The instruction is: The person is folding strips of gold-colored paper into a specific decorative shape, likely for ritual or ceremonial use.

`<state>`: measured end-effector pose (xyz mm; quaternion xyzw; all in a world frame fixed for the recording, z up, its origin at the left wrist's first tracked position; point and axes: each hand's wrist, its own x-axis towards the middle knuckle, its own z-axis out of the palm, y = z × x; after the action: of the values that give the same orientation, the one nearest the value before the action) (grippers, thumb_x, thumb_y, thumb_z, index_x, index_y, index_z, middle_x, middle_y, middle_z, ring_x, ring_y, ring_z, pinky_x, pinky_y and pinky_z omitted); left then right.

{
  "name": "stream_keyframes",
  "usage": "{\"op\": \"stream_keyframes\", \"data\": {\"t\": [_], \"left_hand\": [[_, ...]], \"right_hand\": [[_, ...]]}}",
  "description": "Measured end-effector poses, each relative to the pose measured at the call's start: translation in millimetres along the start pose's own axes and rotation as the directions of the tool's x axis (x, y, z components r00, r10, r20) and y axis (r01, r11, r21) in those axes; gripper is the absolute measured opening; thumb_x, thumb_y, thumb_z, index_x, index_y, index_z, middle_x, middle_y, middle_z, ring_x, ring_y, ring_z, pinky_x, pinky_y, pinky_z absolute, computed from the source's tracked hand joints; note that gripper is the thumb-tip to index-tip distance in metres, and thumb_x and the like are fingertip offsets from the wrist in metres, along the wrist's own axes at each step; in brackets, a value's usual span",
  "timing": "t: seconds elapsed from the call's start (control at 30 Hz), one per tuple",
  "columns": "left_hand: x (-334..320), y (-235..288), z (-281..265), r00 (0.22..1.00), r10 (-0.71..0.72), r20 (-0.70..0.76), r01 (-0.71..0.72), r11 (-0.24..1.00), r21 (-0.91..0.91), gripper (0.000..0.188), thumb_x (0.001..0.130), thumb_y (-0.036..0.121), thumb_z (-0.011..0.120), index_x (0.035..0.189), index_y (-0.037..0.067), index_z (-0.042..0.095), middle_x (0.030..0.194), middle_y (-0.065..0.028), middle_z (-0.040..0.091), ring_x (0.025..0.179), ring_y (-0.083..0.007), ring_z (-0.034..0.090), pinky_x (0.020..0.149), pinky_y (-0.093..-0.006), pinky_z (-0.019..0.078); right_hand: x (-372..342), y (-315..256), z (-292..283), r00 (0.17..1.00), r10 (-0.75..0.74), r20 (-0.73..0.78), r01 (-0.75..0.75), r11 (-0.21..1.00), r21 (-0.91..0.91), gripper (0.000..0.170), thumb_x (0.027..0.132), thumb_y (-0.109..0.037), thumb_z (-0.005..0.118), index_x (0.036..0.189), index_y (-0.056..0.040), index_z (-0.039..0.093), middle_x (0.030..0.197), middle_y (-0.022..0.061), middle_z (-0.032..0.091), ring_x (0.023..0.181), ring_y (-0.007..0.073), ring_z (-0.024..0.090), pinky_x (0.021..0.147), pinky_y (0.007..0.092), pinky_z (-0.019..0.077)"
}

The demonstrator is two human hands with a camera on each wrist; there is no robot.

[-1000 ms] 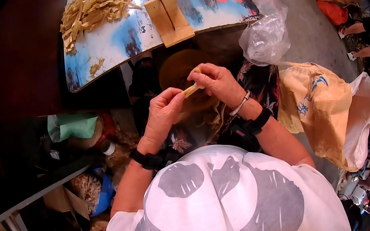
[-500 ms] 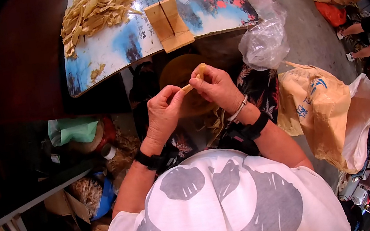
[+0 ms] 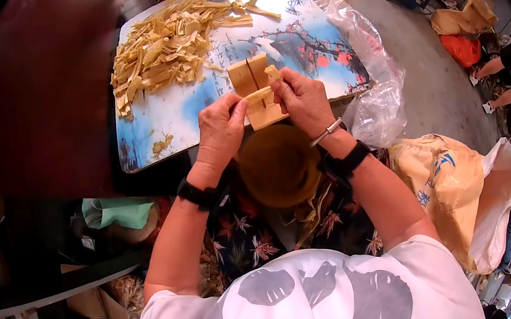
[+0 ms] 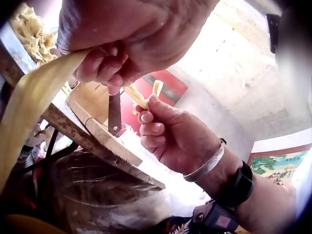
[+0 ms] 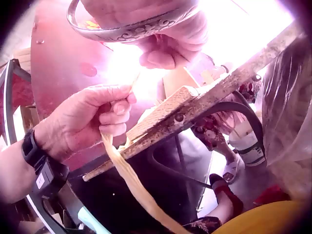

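Note:
My left hand [image 3: 219, 128] and right hand [image 3: 305, 99] pinch a pale yellow fibrous strip [image 3: 259, 95] between them, at the table's near edge. Above the right fingertips a short folded end sticks up. From under the left hand the long loose tail of the strip [image 5: 131, 180] hangs down in the right wrist view. Just behind the hands stands a wooden stand [image 3: 242, 79] with a thin upright blade [image 4: 114, 112]. The stretched strip overlaps this stand in the head view, close by the blade.
A heap of yellow strips [image 3: 163, 48] lies on the painted table [image 3: 140, 137]. Crumpled clear plastic [image 3: 381, 114] hangs at its right edge. A round brown basin [image 3: 280, 172] sits over the lap. Right of me stands a yellow sack [image 3: 435, 166]; green plastic [image 3: 119, 211] lies left.
Both hands have moved forward with the strip, from over the lap to the wooden stand at the table edge. The head view has shifted, showing more of the table and the basin.

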<state>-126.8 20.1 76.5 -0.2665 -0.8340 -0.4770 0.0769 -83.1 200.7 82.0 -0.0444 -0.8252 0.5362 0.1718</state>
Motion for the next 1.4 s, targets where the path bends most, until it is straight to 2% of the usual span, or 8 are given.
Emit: {"op": "stream_keyframes", "data": {"t": [0.27,0.47,0.7,0.83,0.93,1.03,1.3,1.4], "left_hand": [[34,-27,26,0.983,-0.153,-0.097,0.154,0.988,-0.005,0.018,0.093,0.018,0.062,0.092,0.0,0.068,0.065,-0.0056,0.061,0.061,-0.0117,0.056,0.059,-0.0287,0.0458],[2,-18,-3,0.905,-0.403,0.14,0.409,0.725,-0.554,0.018,0.096,0.013,0.056,0.1,0.001,0.068,0.079,0.001,0.065,0.064,-0.0073,0.055,0.062,-0.0233,0.0475],[-66,21,18,0.927,-0.328,0.18,0.368,0.707,-0.604,0.012,0.092,0.001,0.062,0.103,0.0,0.066,0.093,-0.0007,0.067,0.084,-0.0062,0.06,0.076,-0.0212,0.0491],[-94,23,30,0.934,-0.354,0.046,0.333,0.816,-0.473,0.014,0.093,0.013,0.066,0.101,0.001,0.064,0.09,-0.0013,0.068,0.082,-0.0101,0.063,0.079,-0.0237,0.0509],[-118,4,22,0.493,-0.716,0.495,0.802,0.152,-0.578,0.021,0.096,0.023,0.064,0.101,0.002,0.063,0.09,-0.0036,0.067,0.083,-0.0152,0.065,0.079,-0.0275,0.0526],[-137,12,25,0.464,-0.544,0.699,0.763,-0.155,-0.627,0.025,0.098,0.028,0.06,0.102,0.003,0.063,0.091,-0.0057,0.066,0.085,-0.0183,0.065,0.077,-0.0304,0.0539],[-160,-9,53,0.569,-0.59,0.574,0.709,-0.003,-0.706,0.028,0.089,0.006,0.064,0.114,-0.003,0.055,0.101,-0.0101,0.064,0.092,-0.0184,0.065,0.082,-0.0299,0.0548],[-161,-11,50,0.536,-0.477,0.697,0.682,-0.242,-0.69,0.027,0.089,0.003,0.061,0.115,-0.002,0.055,0.1,-0.0081,0.063,0.091,-0.0167,0.065,0.08,-0.0286,0.0547]], "right_hand": [[32,41,20,0.961,-0.271,-0.063,0.21,0.854,-0.476,0.012,0.09,-0.017,0.061,0.087,-0.0063,0.056,0.084,0.0141,0.063,0.082,0.036,0.063,0.067,0.0463,0.0493],[-20,21,-7,0.966,-0.256,0.021,0.247,0.905,-0.348,0.014,0.09,-0.015,0.061,0.086,-0.0028,0.055,0.08,0.0177,0.06,0.077,0.0394,0.059,0.066,0.0461,0.0474],[-82,-10,-1,0.992,-0.02,0.124,0.038,0.989,-0.145,0.031,0.085,-0.03,0.072,0.104,-0.0057,0.067,0.072,0.0138,0.063,0.062,0.0288,0.063,0.058,0.0373,0.0483],[-93,8,14,0.982,-0.19,-0.02,0.19,0.982,-0.014,0.018,0.092,-0.02,0.063,0.101,-0.0051,0.067,0.079,0.0144,0.063,0.068,0.0314,0.063,0.06,0.0375,0.049],[-110,4,15,0.979,-0.2,0.046,0.2,0.98,-0.006,0.012,0.093,-0.013,0.06,0.097,-0.0034,0.066,0.082,0.0139,0.064,0.071,0.0309,0.064,0.064,0.0331,0.0502],[-145,-3,19,0.946,-0.207,0.248,0.211,0.977,0.01,0.01,0.092,-0.01,0.062,0.097,-0.0019,0.063,0.084,0.0164,0.064,0.076,0.0353,0.065,0.068,0.0334,0.0518],[-179,-1,32,0.949,-0.276,0.153,0.293,0.951,-0.098,0.016,0.081,0.002,0.065,0.095,-0.0028,0.058,0.096,0.018,0.058,0.093,0.038,0.059,0.077,0.0393,0.0512],[-181,-5,28,0.927,-0.336,0.17,0.362,0.918,-0.161,0.018,0.081,0.002,0.063,0.097,-0.0036,0.06,0.095,0.0187,0.059,0.098,0.0367,0.059,0.081,0.0383,0.051]]}}
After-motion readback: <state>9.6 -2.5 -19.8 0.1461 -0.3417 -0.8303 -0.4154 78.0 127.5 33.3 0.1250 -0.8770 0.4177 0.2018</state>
